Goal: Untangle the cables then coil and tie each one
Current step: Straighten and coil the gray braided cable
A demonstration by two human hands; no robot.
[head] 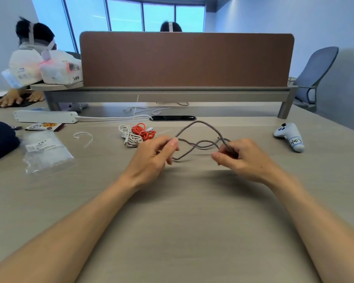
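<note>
A grey braided cable (200, 130) loops above the table between my hands, its strands crossing in the middle. My left hand (153, 156) pinches one part of it between thumb and fingers. My right hand (239, 158) grips the other side, fingers curled round the strands. Behind my left hand a white cable (129, 135) and an orange cable (143, 130) lie bundled side by side on the table. A loose white zip tie (85, 137) lies to the left.
A clear plastic bag (46, 150) of ties, a snack packet (43, 126) and a white power strip (45, 116) sit at the left. A white game controller (290, 135) lies at the right. A brown desk divider (186, 60) stands behind; other people work beyond it.
</note>
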